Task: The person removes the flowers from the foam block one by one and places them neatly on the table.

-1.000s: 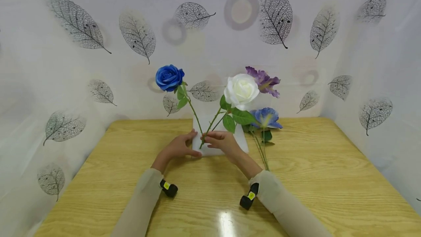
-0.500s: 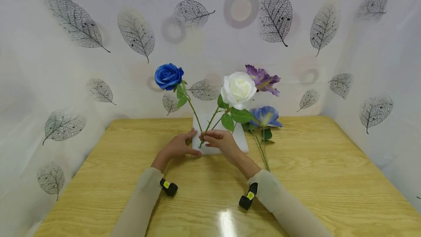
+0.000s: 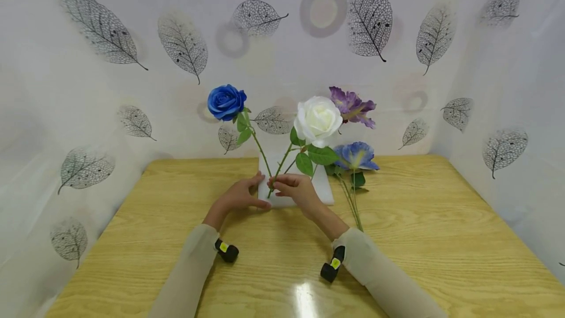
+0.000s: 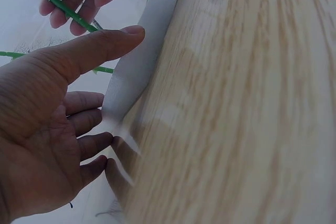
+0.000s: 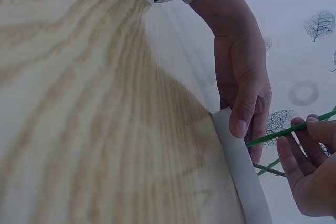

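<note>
In the head view my right hand [image 3: 295, 189] pinches the stem of a white rose [image 3: 318, 120] between thumb and fingers. The stem's lower end slants down over a white foam-like block [image 3: 324, 193]. My left hand [image 3: 238, 194] holds the block's near-left corner, thumb along the front and fingers at the left side. A blue rose [image 3: 226, 102] stands tilted left, its stem running down to the block. In the left wrist view, the green stem [image 4: 63, 8] crosses the right fingers above the left thumb. Whether the white rose's stem tip touches the block, I cannot tell.
A purple flower [image 3: 353, 107] shows behind the white rose; its lower stem is partly hidden. To the block's right, a blue-violet flower [image 3: 355, 155] lies with long stems on the wooden table [image 3: 423, 239]. A leaf-patterned curtain [image 3: 273, 63] surrounds the back and sides.
The white rose has shifted slightly left, and my right hand keeps its pinch on the stem. The left hand stays at the block's corner. The whole head view has moved up slightly.
</note>
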Demonstrator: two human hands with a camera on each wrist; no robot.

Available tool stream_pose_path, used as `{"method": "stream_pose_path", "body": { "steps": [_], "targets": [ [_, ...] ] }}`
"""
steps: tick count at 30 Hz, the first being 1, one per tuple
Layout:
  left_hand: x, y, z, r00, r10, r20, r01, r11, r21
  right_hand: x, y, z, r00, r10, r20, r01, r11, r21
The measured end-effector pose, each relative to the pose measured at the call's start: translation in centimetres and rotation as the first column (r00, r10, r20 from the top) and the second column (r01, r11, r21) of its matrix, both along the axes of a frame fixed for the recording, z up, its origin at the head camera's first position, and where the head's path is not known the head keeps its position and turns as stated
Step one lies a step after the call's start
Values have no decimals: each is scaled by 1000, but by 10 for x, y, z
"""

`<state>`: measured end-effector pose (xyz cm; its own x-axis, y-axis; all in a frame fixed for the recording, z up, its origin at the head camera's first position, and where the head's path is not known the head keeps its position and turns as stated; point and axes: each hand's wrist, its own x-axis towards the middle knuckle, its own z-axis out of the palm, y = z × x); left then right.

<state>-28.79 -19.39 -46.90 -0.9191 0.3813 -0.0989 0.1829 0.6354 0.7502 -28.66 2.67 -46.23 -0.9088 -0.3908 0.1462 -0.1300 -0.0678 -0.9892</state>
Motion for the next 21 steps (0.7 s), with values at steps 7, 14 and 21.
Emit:
{"method": "stream_pose_path", "body": {
  "steps": [7, 14, 21],
  "targets": [
    [0, 0, 0, 1000, -3, -5, 3, 1000, 7, 1, -2, -1, 1000, -14, -27, 14, 1000, 2],
    [-1, 0, 0, 1000, -5, -10, 6, 1000, 3, 2, -3, -1, 999, -19, -33, 19, 1000, 0],
    [-1, 0, 0, 1000, -5, -9, 6, 1000, 5, 4, -4, 0, 999, -23, -34, 22, 1000, -14]
  ]
}}
